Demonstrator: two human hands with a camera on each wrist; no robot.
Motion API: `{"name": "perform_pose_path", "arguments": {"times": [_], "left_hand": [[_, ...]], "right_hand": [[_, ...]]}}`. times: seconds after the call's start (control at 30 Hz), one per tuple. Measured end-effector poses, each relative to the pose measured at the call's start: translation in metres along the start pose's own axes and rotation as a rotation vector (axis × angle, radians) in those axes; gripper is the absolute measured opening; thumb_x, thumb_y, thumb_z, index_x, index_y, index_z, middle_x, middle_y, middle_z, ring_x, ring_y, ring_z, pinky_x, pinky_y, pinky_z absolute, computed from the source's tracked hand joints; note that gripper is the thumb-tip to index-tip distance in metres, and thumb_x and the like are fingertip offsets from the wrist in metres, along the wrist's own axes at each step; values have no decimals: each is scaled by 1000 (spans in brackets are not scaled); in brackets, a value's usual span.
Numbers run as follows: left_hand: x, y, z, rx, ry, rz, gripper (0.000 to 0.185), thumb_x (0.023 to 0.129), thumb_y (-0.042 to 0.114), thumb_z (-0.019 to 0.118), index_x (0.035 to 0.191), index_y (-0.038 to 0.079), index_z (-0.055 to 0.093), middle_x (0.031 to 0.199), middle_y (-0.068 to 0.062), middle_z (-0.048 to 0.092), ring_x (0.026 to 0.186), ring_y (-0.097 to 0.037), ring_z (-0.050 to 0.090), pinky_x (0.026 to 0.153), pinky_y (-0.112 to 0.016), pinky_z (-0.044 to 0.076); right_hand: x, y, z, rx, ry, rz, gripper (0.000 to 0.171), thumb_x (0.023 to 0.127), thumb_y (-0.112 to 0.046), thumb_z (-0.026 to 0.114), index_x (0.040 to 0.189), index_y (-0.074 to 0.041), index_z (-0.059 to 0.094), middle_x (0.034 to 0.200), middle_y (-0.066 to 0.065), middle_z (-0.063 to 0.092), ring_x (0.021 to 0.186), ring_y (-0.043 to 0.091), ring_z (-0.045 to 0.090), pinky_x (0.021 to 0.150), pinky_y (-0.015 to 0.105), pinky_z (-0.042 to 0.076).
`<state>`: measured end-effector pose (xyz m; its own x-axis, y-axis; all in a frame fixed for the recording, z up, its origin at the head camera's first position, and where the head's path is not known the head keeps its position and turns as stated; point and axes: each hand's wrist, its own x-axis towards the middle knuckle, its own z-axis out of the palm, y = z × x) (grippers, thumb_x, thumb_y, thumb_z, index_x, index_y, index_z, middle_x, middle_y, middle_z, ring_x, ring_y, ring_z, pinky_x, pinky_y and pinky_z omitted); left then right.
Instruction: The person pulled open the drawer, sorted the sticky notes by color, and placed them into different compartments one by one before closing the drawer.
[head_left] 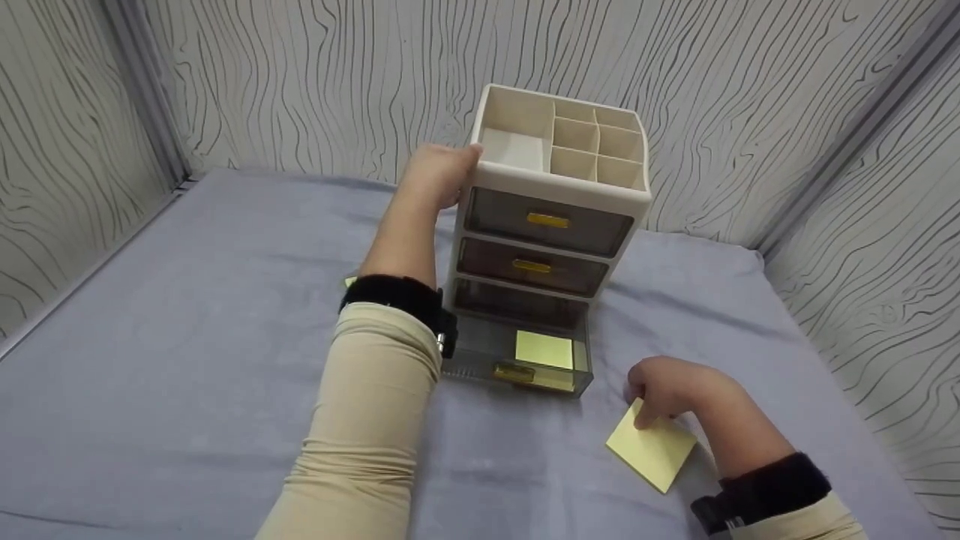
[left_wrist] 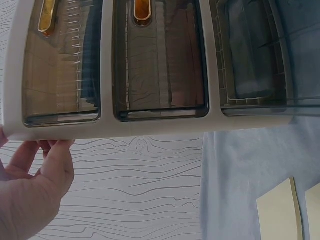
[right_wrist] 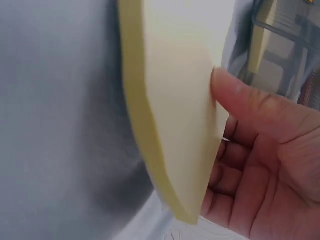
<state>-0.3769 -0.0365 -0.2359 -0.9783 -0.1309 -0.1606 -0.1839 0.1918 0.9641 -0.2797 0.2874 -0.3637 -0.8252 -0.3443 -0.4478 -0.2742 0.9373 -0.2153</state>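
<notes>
1. Two pads of yellow sticky notes matter here: one already lies inside the open bottom drawer (head_left: 517, 358) of the desk organizer (head_left: 551, 217), toward the drawer's right front; the other pad (head_left: 652, 448) is in your right hand (head_left: 667, 390), near the front right corner of the surface (head_left: 187, 360).
2. Judging from that, roughly half the stowing looks done. What is left, as far as I can judge: bring the held pad into the drawer and slide the drawer shut. The two upper drawers are closed.
3. Your right grip holds the pad, thumb (right_wrist: 245, 100) on its top face and the other fingers curled beneath it; one edge is raised off the cloth.
4. Your left hand (head_left: 439, 176) rests against the organizer's upper left side, at the rim, with fingers fairly straight, steadying it rather than clutching.
5. Only the head view shows the whole layout: organizer toward the back middle of the surface, drawer pulled toward you, six empty top compartments.
6. Only the left wrist view shows more yellow pads (left_wrist: 280, 212) lying on the cloth left of the organizer; in the head view your sleeve hides all but a sliver.
7. Only the right wrist view shows the pad's thickness and how your thumb pins it.
</notes>
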Motion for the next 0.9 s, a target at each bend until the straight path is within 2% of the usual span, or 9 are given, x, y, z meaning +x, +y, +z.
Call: {"name": "perform_pose_path", "arguments": {"times": [0.13, 0.3, 0.47, 0.6, 0.8, 0.9], "left_hand": [[0, 0, 0, -30, -1, 16, 39, 89, 38, 57, 115, 8, 61, 113, -4, 59, 100, -15, 55, 81, -26, 48], [1, -1, 0, -33, 3, 5, 40, 89, 37, 56, 116, 8, 61, 114, -4, 59, 101, -15, 55, 81, -26, 48], [2, -2, 1, -14, 8, -6, 40, 90, 38, 56, 117, 9, 60, 115, -3, 58, 102, -16, 55, 83, -27, 48], [2, -2, 1, -7, 11, -7, 40, 89, 39, 56, 117, 10, 61, 115, -2, 59, 102, -15, 54, 84, -27, 47], [2, -1, 1, -4, 18, -7, 41, 89, 40, 55, 118, 11, 60, 117, -2, 58, 105, -15, 54, 86, -28, 47], [2, -2, 2, 4, 25, -7, 41, 89, 41, 55, 117, 11, 60, 117, -2, 58, 104, -15, 53, 85, -28, 47]], "right_hand": [[-2, 5, -7, 25, -24, -63, 17, 70, -3, 70, 68, -9, 54, 59, -3, 45, 50, 11, 44, 49, 25, 37], [-2, 12, -15, 74, -43, -163, 18, 73, -3, 68, 68, -9, 52, 58, -5, 43, 51, 9, 43, 50, 25, 37], [-6, 12, -28, 97, -41, -184, 18, 75, -5, 67, 69, -9, 51, 59, -6, 42, 53, 9, 42, 52, 25, 36], [-11, 9, -41, 76, 6, -194, 19, 76, -6, 66, 68, -10, 49, 59, -6, 40, 55, 9, 41, 52, 24, 34], [-17, -1, -60, 1, 94, -259, 17, 78, -3, 62, 70, -12, 51, 62, -7, 36, 59, 7, 39, 55, 22, 34], [-20, -12, -72, -24, 133, -250, 13, 81, -2, 57, 76, -13, 54, 67, -6, 43, 61, 9, 42, 56, 23, 36]]}}
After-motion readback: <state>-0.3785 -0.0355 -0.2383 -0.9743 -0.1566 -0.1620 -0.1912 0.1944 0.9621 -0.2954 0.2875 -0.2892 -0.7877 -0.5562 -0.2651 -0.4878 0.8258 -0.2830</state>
